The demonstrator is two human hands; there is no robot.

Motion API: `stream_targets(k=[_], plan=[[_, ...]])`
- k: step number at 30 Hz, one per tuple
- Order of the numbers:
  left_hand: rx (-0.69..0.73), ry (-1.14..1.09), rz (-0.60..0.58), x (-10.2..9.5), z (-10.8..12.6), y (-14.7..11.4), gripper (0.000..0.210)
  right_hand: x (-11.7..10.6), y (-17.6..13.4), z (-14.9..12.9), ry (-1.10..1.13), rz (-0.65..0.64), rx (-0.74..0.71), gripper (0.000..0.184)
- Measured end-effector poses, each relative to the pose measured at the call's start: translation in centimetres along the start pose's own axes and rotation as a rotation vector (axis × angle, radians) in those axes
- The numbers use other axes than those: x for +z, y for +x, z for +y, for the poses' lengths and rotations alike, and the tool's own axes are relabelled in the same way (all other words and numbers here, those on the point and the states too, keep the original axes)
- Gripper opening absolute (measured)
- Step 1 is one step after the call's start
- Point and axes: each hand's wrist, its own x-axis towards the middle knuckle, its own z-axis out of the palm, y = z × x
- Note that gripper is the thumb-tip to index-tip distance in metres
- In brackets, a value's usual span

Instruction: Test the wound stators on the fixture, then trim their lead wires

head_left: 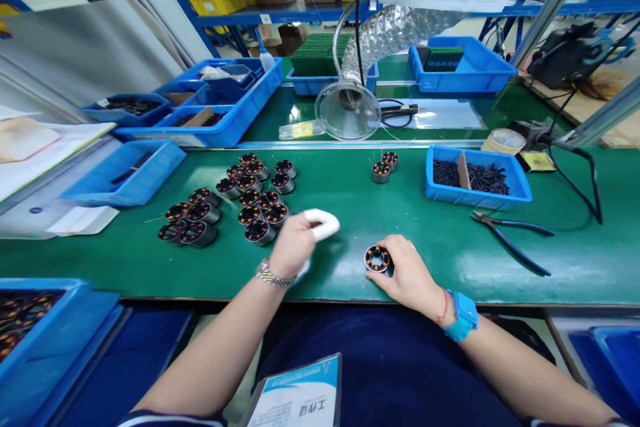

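Note:
My right hand (406, 273) grips a motor stator (377, 259) between thumb and fingers near the table's front edge. The stator is a round metal ring with copper windings inside, its open top facing up. My left hand (294, 241) is raised to the left of it, blurred by motion. White material (324, 224), perhaps a finger covering, shows at its fingers; whether they hold anything is unclear. Close beside this hand stands a group of similar stators (260, 232), with another group (198, 233) farther left. A pair of stators (381, 172) stands behind the right hand.
Cutting pliers (515, 240) lie at right, below a blue bin (477, 197) of black sleeve-like pieces. A clear extraction hood (347, 112) and soldering iron (400, 110) sit behind. Blue trays (240, 121) stand back left; a bin of stators (75, 310) stands front left.

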Motion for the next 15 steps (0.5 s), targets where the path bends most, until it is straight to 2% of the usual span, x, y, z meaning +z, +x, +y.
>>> stream_targets(k=[1, 2, 3, 6, 8, 12, 15], plan=[[0.041, 0.033, 0.063, -0.6, 0.1, 0.0, 0.016, 0.1, -0.1, 0.0, -0.018, 0.017, 0.019, 0.034], [0.084, 0.09, 0.073, -1.0, 0.1, -0.1, 0.016, 0.2, -0.2, 0.0, -0.036, 0.032, 0.036, 0.034], [0.124, 0.161, 0.021, -1.2, 0.1, -0.4, 0.015, 0.3, -0.2, 0.0, -0.053, 0.046, 0.051, 0.034], [0.18, 0.297, -0.264, -0.1, -0.2, -1.9, 0.019, 0.6, -0.3, -0.1, -0.093, 0.072, 0.075, 0.034], [0.181, 0.278, -0.346, 1.5, -0.6, -2.7, 0.025, 0.7, -0.3, -0.1, -0.104, 0.079, 0.081, 0.031], [0.14, 0.149, -0.357, 4.0, -1.0, -2.9, 0.011, 0.7, -0.2, -0.2, -0.103, 0.065, 0.069, 0.031], [0.017, 0.016, -0.33, 3.9, -1.1, -2.0, 0.008, 0.5, -0.3, -0.2, -0.113, 0.052, 0.063, 0.031]])
